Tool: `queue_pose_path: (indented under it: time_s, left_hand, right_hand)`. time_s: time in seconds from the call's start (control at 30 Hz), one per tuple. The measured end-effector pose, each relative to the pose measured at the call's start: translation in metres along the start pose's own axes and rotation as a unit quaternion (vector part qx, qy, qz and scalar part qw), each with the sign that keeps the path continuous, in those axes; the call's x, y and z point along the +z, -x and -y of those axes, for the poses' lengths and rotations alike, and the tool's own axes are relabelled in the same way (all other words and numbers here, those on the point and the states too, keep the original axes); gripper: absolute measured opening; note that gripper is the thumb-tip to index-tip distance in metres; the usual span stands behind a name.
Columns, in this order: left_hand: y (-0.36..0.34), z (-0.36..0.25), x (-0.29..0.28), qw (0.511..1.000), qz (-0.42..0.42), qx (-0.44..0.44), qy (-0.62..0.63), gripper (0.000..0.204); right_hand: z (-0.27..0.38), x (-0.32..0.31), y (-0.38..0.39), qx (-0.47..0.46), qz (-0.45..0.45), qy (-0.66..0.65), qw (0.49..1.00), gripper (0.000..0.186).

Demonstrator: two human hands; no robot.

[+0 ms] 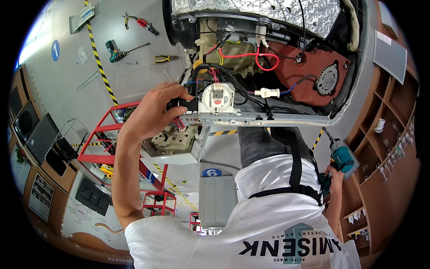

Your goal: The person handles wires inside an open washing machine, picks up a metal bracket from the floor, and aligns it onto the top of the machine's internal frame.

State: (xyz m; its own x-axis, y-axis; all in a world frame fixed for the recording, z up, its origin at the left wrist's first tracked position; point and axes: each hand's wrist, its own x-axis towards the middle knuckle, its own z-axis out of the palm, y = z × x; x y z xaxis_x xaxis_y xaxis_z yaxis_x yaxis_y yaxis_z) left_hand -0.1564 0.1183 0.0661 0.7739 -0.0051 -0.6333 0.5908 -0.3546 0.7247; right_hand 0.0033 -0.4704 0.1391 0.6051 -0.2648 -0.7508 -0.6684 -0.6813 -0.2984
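My left hand (154,106) pinches a small black block (191,105) between thumb and fingers, at the front metal rail (286,119) of an opened appliance. Beside the block, a white round component (219,98) sits on the rail, with a bundle of thin red wires entering it. A black cable loops over it. Down at my right side, my right hand (334,179) is wrapped round the handle of a teal cordless drill (343,159), whose long bit points up toward the rail. A white connector (267,93) joins wires inside the appliance.
A reddish-brown cover (309,74) and silver foil insulation (264,13) fill the appliance. On the floor lie another power driver (115,53), red-handled pliers (145,25) and yellow pliers (166,58). A red metal frame (107,127) stands left; wooden shelving (380,121) lines the right.
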Motion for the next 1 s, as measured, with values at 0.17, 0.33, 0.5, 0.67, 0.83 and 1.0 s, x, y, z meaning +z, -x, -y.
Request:
queue_pose_path:
  time_s: [0.17,0.33,0.5,0.67,0.83,1.0]
  left_hand:
    - [0.001,0.004,-0.001,1.000,0.008,-0.011,0.021,0.024]
    - [0.004,0.016,0.003,0.995,-0.009,-0.012,0.095,0.021]
    - [0.003,0.014,0.008,0.998,-0.028,0.002,0.061,0.021]
    - [0.006,0.014,0.007,1.000,-0.019,0.023,0.002,0.024]
    - [0.013,0.005,0.008,0.999,-0.029,0.010,-0.032,0.029]
    - [0.027,-0.004,0.011,1.000,-0.006,-0.005,-0.023,0.043]
  right_hand:
    - [-0.001,-0.002,-0.005,-0.008,0.013,0.011,1.000,0.007]
    - [0.001,-0.002,-0.006,0.007,0.008,0.018,1.000,0.007]
    - [0.014,0.006,-0.004,-0.010,0.016,0.029,0.999,0.007]
    - [0.015,0.005,-0.006,-0.009,0.031,0.025,0.999,0.007]
    - [0.014,0.005,-0.007,-0.001,0.015,0.014,1.000,0.014]
    - [0.016,0.006,0.000,-0.007,0.008,-0.004,1.000,0.019]
